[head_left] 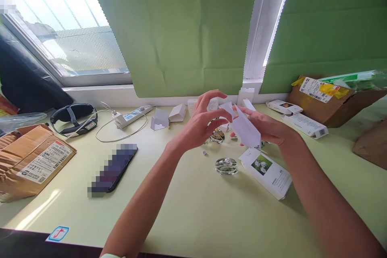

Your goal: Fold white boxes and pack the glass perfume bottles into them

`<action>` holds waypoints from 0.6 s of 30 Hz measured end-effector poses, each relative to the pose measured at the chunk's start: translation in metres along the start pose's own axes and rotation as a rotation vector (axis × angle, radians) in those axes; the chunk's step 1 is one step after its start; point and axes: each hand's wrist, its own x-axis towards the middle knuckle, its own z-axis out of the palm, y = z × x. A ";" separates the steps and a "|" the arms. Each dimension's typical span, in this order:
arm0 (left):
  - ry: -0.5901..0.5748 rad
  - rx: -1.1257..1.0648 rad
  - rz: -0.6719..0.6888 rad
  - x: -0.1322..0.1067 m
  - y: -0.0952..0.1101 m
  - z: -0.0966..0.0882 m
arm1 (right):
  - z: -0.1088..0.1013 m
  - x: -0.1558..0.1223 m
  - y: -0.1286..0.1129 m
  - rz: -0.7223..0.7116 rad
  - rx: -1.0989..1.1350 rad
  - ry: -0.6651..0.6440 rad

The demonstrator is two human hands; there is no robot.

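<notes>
My two hands meet above the middle of the pale green table (193,209). My right hand (266,128) is closed around a small white carton (246,129), held tilted. My left hand (202,121) pinches the carton's open top flap with thumb and forefinger, the other fingers spread above. Below my hands stand a round glass bottle (226,166) and a second glass bottle with a gold top (217,136), partly hidden. A white box with a flower picture (267,172) lies flat under my right wrist.
A phone (113,168) lies at left. A brown parcel (28,161) sits at the left edge, another cardboard box (329,100) at back right. A power strip (133,116), black headset (74,117), and several small white cartons (169,116) lie near the window sill.
</notes>
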 end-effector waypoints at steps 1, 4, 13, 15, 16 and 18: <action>-0.014 -0.005 -0.008 0.000 0.000 0.001 | 0.000 0.000 0.000 -0.007 0.007 0.024; -0.018 -0.075 -0.085 0.000 -0.005 0.006 | -0.001 -0.002 -0.002 -0.053 -0.010 0.147; -0.139 -0.254 -0.293 -0.002 -0.020 0.015 | 0.004 -0.012 -0.011 -0.115 -0.248 0.153; -0.191 -0.287 -0.281 -0.002 -0.018 0.014 | 0.006 -0.015 -0.013 -0.088 -0.290 0.117; -0.210 -0.307 -0.275 -0.002 -0.016 0.014 | 0.007 -0.017 -0.014 -0.074 -0.306 0.099; -0.236 -0.342 -0.271 -0.001 -0.014 0.013 | 0.008 -0.020 -0.016 -0.051 -0.321 0.072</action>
